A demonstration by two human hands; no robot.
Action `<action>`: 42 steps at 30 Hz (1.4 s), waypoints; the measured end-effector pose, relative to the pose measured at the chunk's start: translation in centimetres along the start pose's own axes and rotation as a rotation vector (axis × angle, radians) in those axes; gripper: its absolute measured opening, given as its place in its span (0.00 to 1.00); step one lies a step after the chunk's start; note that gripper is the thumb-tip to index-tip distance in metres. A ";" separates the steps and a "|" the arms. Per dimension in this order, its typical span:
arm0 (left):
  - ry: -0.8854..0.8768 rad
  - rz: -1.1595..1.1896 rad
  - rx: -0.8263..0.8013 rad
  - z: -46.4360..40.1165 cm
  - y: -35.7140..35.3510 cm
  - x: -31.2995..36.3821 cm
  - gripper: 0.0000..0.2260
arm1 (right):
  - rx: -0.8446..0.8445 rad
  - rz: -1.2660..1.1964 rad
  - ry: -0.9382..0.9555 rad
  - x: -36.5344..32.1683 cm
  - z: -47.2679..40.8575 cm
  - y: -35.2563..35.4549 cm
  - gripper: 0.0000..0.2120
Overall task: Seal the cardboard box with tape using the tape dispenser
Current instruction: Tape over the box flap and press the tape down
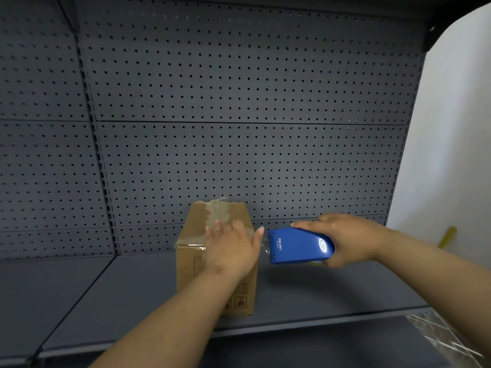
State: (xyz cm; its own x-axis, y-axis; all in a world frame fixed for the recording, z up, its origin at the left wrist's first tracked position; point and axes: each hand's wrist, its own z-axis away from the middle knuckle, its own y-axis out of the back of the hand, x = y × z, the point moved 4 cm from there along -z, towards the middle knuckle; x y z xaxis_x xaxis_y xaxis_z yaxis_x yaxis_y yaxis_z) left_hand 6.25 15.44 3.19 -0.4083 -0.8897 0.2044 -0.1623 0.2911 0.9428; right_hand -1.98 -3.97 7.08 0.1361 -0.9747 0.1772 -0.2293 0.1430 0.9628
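Box top (221,216) partly under left hand (231,245)

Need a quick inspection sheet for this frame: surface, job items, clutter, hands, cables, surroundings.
Surface: dark grey metal shelf, box standing on it.
Job's things: brown cardboard box, clear tape along its top seam and over the far edge; blue plastic tape dispenser held to the right of the box.
Clutter: nothing seen.
Hands: left hand flat on the box top, fingers straight; right hand grips the dispenser.
Cables: nothing seen.
Surroundings: grey perforated back panel; white wall at right; yellow object, unclear.
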 end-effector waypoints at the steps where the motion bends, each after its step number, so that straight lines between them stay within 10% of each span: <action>1: 0.006 -0.053 -0.013 0.0 -0.2 0.0 0.33 | 0.006 -0.018 0.001 0.0 -0.1 0.1 0.38; 27: 0.050 -0.077 -0.109 -0.1 -0.7 -0.3 0.22 | -0.360 0.352 -0.162 -2.6 -2.6 -1.3 0.33; 42: -0.079 -0.154 -0.232 0.2 -0.2 -1.2 0.24 | 0.301 -0.050 -0.377 2.4 -4.5 3.0 0.39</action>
State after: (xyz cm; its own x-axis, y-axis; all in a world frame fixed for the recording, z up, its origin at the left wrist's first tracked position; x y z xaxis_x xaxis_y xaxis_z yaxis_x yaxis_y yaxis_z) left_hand 6.58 16.58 2.72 -0.4653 -0.8842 0.0419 -0.0215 0.0586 0.9980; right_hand 2.05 -5.15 11.31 -0.1919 -0.9814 -0.0072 -0.5077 0.0930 0.8565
